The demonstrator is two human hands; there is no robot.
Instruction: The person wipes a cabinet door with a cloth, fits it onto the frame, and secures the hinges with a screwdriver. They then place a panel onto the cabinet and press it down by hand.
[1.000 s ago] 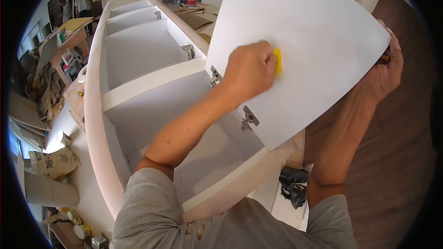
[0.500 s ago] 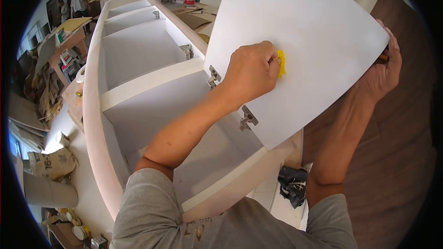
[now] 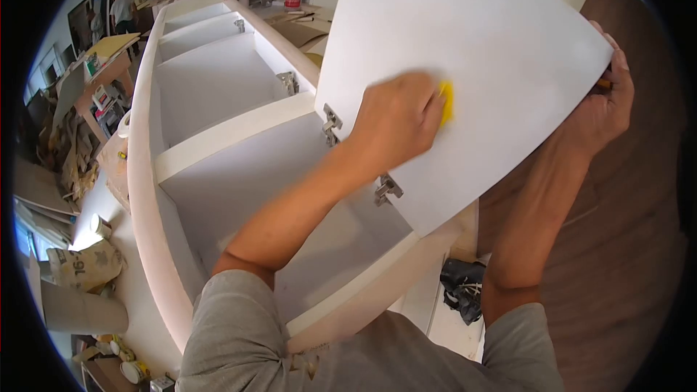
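- left hand (image 3: 399, 117): fingers clenched on bright-yellow scrap (image 3: 446, 104), against white curved-edge panel (image 3: 508, 65);
- right hand (image 3: 608, 105), panel's 3 o'clock: fingers grasping its edge;
- silver metal hinges (image 3: 388, 189), panel's 7-8 o'clock

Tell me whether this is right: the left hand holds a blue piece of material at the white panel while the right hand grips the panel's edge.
The colour is wrong: the head view shows the piece of material in the left hand is yellow, not blue. The rest stands.
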